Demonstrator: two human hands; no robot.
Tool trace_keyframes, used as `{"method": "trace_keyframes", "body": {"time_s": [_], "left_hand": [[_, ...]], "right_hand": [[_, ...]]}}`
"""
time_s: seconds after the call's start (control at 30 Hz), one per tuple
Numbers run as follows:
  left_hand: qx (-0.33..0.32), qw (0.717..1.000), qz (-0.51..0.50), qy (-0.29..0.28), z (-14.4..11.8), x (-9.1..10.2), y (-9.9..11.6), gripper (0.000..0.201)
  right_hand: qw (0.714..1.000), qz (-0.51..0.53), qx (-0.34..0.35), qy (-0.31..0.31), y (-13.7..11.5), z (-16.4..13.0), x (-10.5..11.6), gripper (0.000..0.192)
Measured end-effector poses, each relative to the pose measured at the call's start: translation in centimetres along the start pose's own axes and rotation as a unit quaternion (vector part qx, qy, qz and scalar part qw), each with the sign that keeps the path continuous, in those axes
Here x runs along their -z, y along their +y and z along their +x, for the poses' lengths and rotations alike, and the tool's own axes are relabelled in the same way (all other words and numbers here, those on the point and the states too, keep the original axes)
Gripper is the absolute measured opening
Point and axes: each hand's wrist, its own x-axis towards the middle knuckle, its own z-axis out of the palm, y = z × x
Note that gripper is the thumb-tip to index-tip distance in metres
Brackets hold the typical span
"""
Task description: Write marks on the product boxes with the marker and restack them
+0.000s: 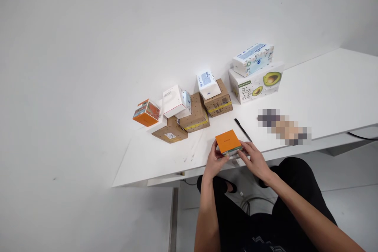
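A small orange box [228, 141] with a printed side is between my two hands at the front edge of the white table [141, 165]. My left hand [215, 162] grips its left side, with the thumb along the front. On the right side, my right hand [253, 159] has its fingers pressed against the box. Just behind my right hand lies a black pen [242, 129]. Whether the box rests on the table or is slightly lifted, I cannot tell.
Along the wall stand brown cardboard boxes [193, 120], a white box [174, 101], another orange box [150, 116] and a tissue pack [207, 85]. Farther right, an avocado-printed box [251, 88] carries another tissue pack [254, 60]. A blurred patch [285, 127] covers something on the table.
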Motion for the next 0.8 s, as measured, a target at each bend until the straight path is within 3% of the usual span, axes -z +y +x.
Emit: {"method": "trace_keyframes", "body": {"time_s": [0.43,0.8], "left_hand": [[-0.009,1.0,0.0,-0.012,0.09,0.17,-0.17,0.09],[-0.035,0.997,-0.066,-0.008,0.53,-0.07,0.33,0.084]], "right_hand": [[1.0,-0.007,0.006,0.017,0.24,-0.17,-0.33,0.039],[0.999,0.034,-0.024,0.025,0.69,-0.34,-0.28,0.033]]}}
